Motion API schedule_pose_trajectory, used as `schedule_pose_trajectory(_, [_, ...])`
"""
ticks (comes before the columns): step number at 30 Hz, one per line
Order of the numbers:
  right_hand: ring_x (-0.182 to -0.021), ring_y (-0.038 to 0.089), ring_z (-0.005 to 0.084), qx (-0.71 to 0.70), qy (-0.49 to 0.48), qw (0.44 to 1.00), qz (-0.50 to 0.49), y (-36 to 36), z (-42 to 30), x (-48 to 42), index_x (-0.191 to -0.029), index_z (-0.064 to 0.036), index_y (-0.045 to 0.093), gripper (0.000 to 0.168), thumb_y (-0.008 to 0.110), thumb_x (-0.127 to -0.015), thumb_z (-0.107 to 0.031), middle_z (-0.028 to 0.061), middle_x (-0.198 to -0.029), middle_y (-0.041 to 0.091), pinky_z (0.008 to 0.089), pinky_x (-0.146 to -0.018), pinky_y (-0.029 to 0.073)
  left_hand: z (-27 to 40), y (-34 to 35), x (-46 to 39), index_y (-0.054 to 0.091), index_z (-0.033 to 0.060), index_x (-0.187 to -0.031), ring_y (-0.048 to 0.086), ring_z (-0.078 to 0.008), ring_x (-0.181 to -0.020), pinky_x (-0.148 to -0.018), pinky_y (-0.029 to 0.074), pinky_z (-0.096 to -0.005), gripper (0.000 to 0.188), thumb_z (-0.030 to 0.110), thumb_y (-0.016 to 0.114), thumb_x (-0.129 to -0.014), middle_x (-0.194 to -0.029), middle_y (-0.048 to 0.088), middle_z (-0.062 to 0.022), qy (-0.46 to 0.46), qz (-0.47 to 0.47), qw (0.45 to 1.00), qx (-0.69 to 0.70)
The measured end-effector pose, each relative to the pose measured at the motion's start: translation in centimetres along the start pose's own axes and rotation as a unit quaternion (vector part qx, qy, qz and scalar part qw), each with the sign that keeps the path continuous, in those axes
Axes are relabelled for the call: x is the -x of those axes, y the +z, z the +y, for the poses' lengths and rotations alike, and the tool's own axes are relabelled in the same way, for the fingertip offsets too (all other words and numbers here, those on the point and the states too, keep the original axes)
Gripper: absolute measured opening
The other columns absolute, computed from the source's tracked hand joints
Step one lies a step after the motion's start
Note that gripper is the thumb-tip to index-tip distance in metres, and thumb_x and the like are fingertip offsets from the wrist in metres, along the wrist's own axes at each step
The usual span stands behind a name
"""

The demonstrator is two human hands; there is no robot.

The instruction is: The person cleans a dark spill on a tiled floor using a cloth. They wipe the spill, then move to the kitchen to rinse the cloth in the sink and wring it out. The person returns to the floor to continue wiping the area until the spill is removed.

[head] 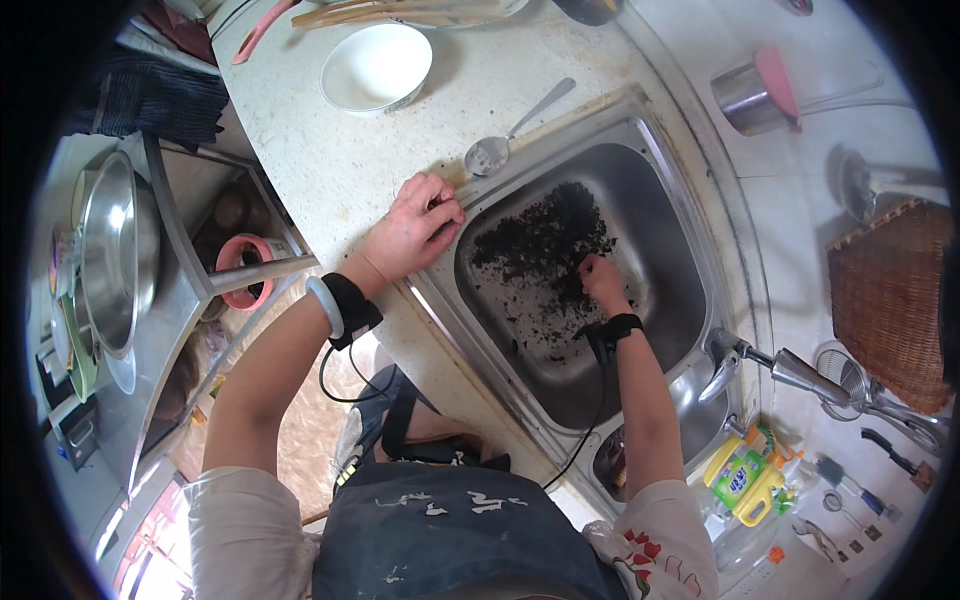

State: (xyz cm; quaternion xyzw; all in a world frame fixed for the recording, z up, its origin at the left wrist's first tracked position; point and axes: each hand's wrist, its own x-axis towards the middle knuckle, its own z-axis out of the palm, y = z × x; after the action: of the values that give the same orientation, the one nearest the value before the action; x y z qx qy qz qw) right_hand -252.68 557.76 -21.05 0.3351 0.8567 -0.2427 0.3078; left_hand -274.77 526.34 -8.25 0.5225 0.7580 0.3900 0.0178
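Observation:
My left hand [420, 221] rests at the counter's edge by the sink rim, fingers curled inward; whether anything is inside them is hidden. Down in the stainless steel sink basin [667, 217], my right hand [602, 283] touches dark, crumbly scraps [551, 232] with its fingers bunched. I cannot tell if it grips any of them. These scraps spread over the basin's floor, thickest on the far side. Just beyond my left hand lies a metal spoon [491, 154], with pale residue in its bowl. Farther off stands a white bowl [377, 69].
A chrome faucet [780, 367] reaches over the sink's right side. Yellow detergent bottles [742, 480] stand near the wall. Wooden chopsticks [352, 13] lie at the far counter. A wicker basket [892, 300] hangs on the right; a steel basin [116, 255] sits at left. Cables trail from both wrist bands.

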Motion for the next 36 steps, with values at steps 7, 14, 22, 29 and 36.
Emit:
schedule_pose_trajectory(7, [-0.078,0.067,0.0299,-0.039,-0.01,0.999,0.022,2.2,-1.1,0.1,-0.133,-0.004,0.046,0.052,0.058,-0.082,-0.009,0.0174,-0.085,0.068,0.0424,-0.073,0.05,-0.1,0.0,0.2,0.061,0.0063,-0.085,0.05,-0.0293,-0.094,-0.085,0.043,-0.0383,0.01,0.005,0.067,-0.077,-0.096,0.049,-0.0101,-0.004,-0.003,1.0,0.003])
schedule_pose_trajectory(14, [-0.068,0.067,0.0232,-0.102,0.075,0.992,0.008,-0.2,-5.2,2.3,-0.133,-0.003,0.047,0.051,0.057,-0.083,-0.008,0.0113,-0.073,0.068,0.0393,-0.07,0.049,-0.2,-0.6,0.9,0.061,0.0067,-0.085,0.05,-0.0287,-0.094,-0.085,0.043,-0.038,0.009,0.005,0.067,-0.078,-0.095,0.049,-0.0097,-0.013,-0.002,1.0,-0.011])
schedule_pose_trajectory(22, [-0.065,0.067,0.0204,-0.196,0.037,0.978,0.057,1.9,-1.6,1.1,-0.131,-0.003,0.049,0.048,0.056,-0.084,-0.007,0.0135,-0.076,0.067,0.0358,-0.064,0.05,-0.1,-0.2,0.3,0.061,0.0042,-0.086,0.051,-0.0298,-0.095,-0.082,0.045,-0.0373,0.014,0.001,0.069,-0.075,-0.097,0.05,-0.0113,0.0,-0.002,1.0,-0.01])
schedule_pose_trajectory(29, [-0.075,0.068,0.0251,-0.139,-0.002,0.989,0.052,1.2,-0.4,0.3,-0.137,-0.003,0.045,0.053,0.056,-0.086,-0.007,0.0165,-0.085,0.069,0.0409,-0.078,0.052,-0.1,0.0,0.2,0.061,0.006,-0.086,0.051,-0.0296,-0.093,-0.083,0.045,-0.0382,0.011,0.004,0.068,-0.077,-0.096,0.05,-0.0105,0.003,0.007,1.0,-0.012])
schedule_pose_trajectory(36, [-0.079,0.068,0.0243,-0.108,0.044,0.993,0.015,1.7,-2.1,0.9,-0.133,-0.006,0.051,0.047,0.056,-0.086,-0.009,0.0128,-0.082,0.07,0.04,-0.078,0.053,0.0,-0.2,0.3,0.061,0.0042,-0.086,0.051,-0.0296,-0.093,-0.081,0.045,-0.0373,0.014,0.001,0.069,-0.075,-0.097,0.05,-0.0109,0.003,0.002,1.0,-0.012])
